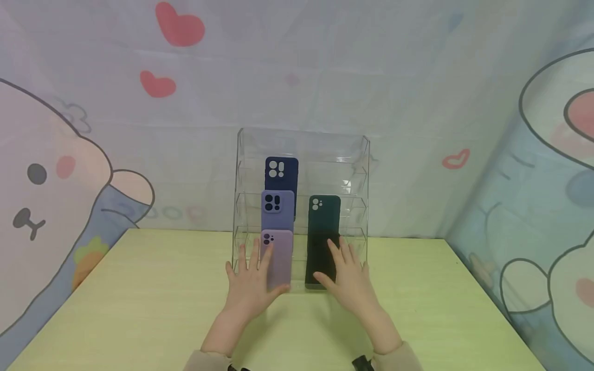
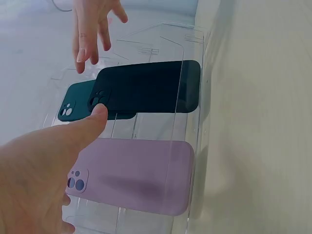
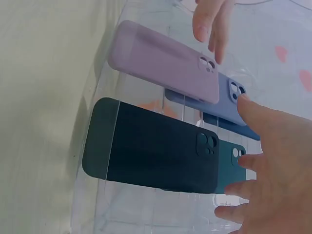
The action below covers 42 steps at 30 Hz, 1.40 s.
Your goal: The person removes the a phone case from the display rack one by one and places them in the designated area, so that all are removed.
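A clear tiered stand (image 1: 236,206) holds several phone cases. On its left side are a lilac case (image 1: 280,265) at the bottom front, a periwinkle case (image 1: 280,219) above and a navy case (image 1: 281,172) higher up. To the right, a black case (image 2: 146,87) leans in the bottom tier, with a dark green case (image 1: 325,219) behind it. My left hand (image 1: 248,288), fingers spread, reaches in front of the lilac case's left side. Over the right side of the black case, my right hand (image 1: 352,283) has its fingers spread too. Neither hand grips anything.
The stand rests on a pale yellow-green table (image 1: 139,309), close to its back edge. Behind hangs a curtain (image 1: 297,77) with cartoon animals and hearts, which also runs along both sides.
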Each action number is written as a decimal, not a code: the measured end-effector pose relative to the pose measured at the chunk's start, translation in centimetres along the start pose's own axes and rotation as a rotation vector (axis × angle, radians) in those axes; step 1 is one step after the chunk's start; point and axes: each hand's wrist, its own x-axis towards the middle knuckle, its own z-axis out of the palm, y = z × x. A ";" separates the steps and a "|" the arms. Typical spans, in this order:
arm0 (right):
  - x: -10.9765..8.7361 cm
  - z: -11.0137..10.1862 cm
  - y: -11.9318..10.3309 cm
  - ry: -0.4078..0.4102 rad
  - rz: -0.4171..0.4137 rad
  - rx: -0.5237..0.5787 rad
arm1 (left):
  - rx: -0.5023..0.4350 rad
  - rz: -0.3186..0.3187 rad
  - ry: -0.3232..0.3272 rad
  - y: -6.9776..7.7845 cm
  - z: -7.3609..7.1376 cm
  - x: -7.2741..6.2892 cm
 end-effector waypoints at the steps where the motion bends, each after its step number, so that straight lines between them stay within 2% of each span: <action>1: 0.1 -0.2 0.1 0.003 0.005 0.006 | -0.006 -0.003 -0.001 0.0 0.0 0.0; 7: 0.7 -1.0 0.8 0.056 -0.007 0.063 | -0.030 -0.021 0.012 -0.3 0.0 0.3; 17: 1.1 -2.2 2.0 0.159 -0.016 0.197 | -0.043 -0.019 0.095 -0.4 0.1 0.5; 20: 1.2 -2.4 2.6 0.200 -0.013 0.232 | -0.074 -0.026 0.127 -0.4 0.1 0.6; 25: 1.3 -2.5 3.6 0.252 0.006 0.307 | -0.177 -0.057 0.197 -0.6 0.3 1.0; 28: 1.4 -2.5 4.1 0.258 0.029 0.363 | -0.238 -0.083 0.227 -0.7 0.4 1.3; 32: 1.5 -2.6 5.0 0.269 0.071 0.435 | -0.271 -0.107 0.262 -0.9 0.5 1.7; 42: 1.9 -2.5 6.7 0.258 0.171 0.579 | -0.337 -0.113 0.387 -0.8 0.1 3.0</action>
